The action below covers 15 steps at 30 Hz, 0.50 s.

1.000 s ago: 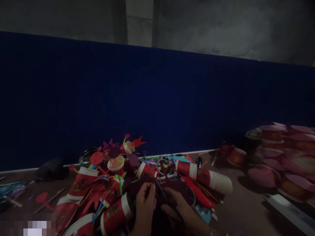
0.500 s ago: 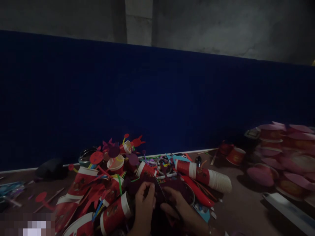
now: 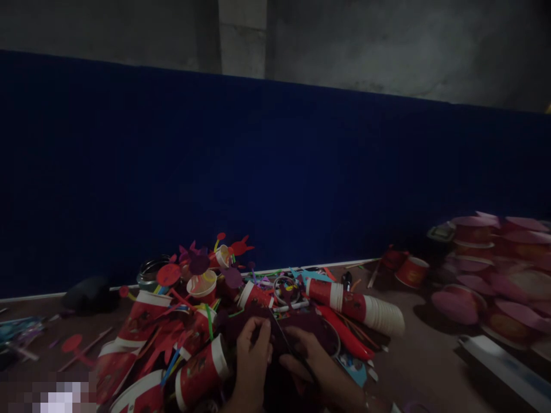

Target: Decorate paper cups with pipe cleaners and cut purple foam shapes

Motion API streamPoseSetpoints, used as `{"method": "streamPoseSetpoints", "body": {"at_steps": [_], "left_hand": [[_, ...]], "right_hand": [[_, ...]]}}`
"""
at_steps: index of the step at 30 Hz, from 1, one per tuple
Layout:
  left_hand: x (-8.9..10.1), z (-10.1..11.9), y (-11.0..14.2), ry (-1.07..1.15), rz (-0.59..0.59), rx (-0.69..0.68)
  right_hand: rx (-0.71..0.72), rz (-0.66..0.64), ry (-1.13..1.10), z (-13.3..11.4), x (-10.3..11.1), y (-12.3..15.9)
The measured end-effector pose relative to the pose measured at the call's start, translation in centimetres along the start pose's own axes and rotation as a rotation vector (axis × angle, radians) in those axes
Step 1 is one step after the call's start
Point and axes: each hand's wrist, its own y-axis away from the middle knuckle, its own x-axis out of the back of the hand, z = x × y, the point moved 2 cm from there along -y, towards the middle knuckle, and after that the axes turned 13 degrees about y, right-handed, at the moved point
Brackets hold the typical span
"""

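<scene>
My left hand (image 3: 253,355) is closed in a pinch at the bottom middle, fingertips together on dark purple paper (image 3: 235,326). Just to its right, my right hand (image 3: 312,361) curls round a pair of scissors (image 3: 283,335) with dark handles. Their thin blades point up and away, close by the left fingertips. Dim light hides where the paper meets the blades. Left of my hands lies a red paper cup (image 3: 202,373) with a white rim. A stack of red and white paper cups (image 3: 374,312) lies on its side to the right.
Red cups with paper cut-outs (image 3: 144,312) crowd the left. A roll of tape (image 3: 286,291) and a long red object (image 3: 346,335) sit beyond my hands. Pink-topped red cups (image 3: 512,287) are piled at right, near a long white box (image 3: 508,367). A blue panel (image 3: 275,172) stands behind.
Both hands keep almost the same place and grip. The right fingers and the scissors have shifted very slightly.
</scene>
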Motion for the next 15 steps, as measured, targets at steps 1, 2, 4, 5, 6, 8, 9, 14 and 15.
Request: {"method": "streamPoseSetpoints", "body": {"at_steps": [1, 2, 4, 5, 6, 8, 9, 14, 15], "left_hand": [[-0.01, 0.02, 0.02, 0.001, 0.000, 0.001], [-0.03, 0.04, 0.05, 0.002, 0.000, 0.002], [-0.07, 0.10, 0.09, 0.005, 0.002, 0.002], [-0.10, 0.14, 0.10, 0.005, 0.004, 0.003], [-0.13, 0.18, 0.10, 0.006, 0.005, 0.005], [-0.21, 0.25, 0.08, 0.008, 0.008, 0.014], [-0.24, 0.28, 0.07, 0.010, 0.009, 0.021], [-0.31, 0.32, 0.04, 0.006, 0.013, 0.056], [-0.31, 0.31, 0.04, 0.002, 0.012, 0.060]], "right_hand": [[0.004, -0.006, 0.004, 0.10, -0.03, -0.05], [0.006, -0.005, 0.005, 0.16, -0.05, -0.08], [0.009, -0.001, -0.004, 0.09, -0.05, -0.05], [0.009, -0.003, -0.012, -0.02, -0.04, 0.01], [0.007, -0.005, -0.020, -0.14, -0.01, 0.08], [0.017, -0.003, -0.028, -0.32, 0.12, 0.21], [0.021, -0.004, -0.024, -0.32, 0.19, 0.24], [-0.009, -0.048, -0.055, 0.52, 0.55, 0.12], [-0.008, -0.057, -0.066, 0.61, 0.66, 0.13]]}}
